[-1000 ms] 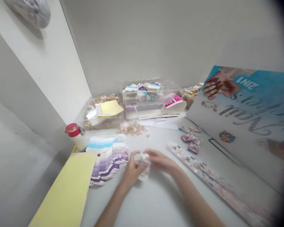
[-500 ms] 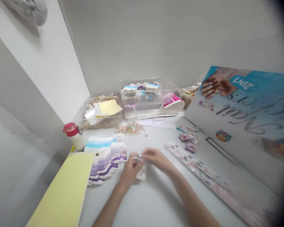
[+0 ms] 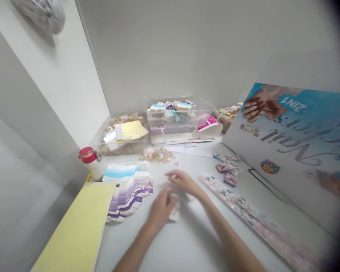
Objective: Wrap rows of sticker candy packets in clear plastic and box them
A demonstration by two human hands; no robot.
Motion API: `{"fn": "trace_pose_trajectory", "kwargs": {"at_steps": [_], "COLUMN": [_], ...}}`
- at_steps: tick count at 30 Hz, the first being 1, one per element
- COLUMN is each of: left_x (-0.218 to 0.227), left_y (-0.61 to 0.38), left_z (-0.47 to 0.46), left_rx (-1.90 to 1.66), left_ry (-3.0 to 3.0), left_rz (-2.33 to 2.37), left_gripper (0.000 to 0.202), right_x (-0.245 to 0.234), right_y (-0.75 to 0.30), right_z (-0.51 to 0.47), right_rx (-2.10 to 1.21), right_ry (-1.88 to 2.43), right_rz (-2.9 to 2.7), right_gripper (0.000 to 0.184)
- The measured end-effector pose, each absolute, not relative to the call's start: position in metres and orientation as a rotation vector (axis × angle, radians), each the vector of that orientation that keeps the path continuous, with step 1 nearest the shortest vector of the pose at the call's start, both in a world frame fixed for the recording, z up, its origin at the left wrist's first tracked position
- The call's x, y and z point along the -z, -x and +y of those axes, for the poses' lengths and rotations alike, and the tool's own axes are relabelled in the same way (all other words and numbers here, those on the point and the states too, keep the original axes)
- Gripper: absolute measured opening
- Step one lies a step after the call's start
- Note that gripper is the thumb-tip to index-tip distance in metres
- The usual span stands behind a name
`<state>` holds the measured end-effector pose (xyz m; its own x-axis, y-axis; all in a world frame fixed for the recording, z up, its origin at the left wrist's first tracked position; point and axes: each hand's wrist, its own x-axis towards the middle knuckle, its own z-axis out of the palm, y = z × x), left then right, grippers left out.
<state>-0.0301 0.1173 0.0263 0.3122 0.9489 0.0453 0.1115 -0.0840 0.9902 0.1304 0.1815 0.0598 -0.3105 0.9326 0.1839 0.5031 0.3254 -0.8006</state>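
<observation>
My left hand (image 3: pixel 162 207) is closed on a small white card with printed pictures (image 3: pixel 175 214), whose lower end shows beyond my fingers. Just above and to the right, my right hand (image 3: pixel 184 183) reaches across with its fingers stretched and slightly apart, nothing visible in them. A pale piece (image 3: pixel 190 197) shows beneath my right wrist; its kind is unclear. Fanned rows of white-and-purple folded cards (image 3: pixel 130 196) lie left of my hands. Beyond my fingertips is a heap of small colourful pieces (image 3: pixel 157 155).
Printed strips (image 3: pixel 243 211) and several small picture packets (image 3: pixel 228 168) lie right, before a large box (image 3: pixel 289 132). A clear bin (image 3: pixel 172 126) and bagged pieces (image 3: pixel 124 134) stand behind. At left are a red-lidded bottle (image 3: pixel 90 162) and a yellow sheet (image 3: pixel 76 223).
My hands have parted. The left has moved slightly right and nearer me with the card; the right has lifted away and its fingers have opened. The view has shifted slightly.
</observation>
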Motion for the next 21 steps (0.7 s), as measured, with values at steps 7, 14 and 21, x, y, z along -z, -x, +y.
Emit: {"fn": "trace_pose_trajectory", "kwargs": {"at_steps": [7,14,21], "left_x": [-0.030,-0.024,-0.001], "left_y": [0.030,0.031,0.040], "left_z": [0.113,0.117,0.141], "left_rx": [-0.967,-1.058,-1.229], "left_ry": [-1.622,-1.480,-1.043], "left_rz": [1.040,1.034,1.056], "left_gripper": [0.034,0.031,0.041], "right_x": [-0.048,-0.043,-0.066], "right_y": [-0.052,-0.030,-0.067], "right_z": [0.275,0.299,0.280], "right_rx": [-0.682,-0.643,-0.641], "right_ry": [1.152,1.217,1.249], "right_rz": [-2.199,-2.145,-1.817], "right_gripper": [0.043,0.031,0.006]}}
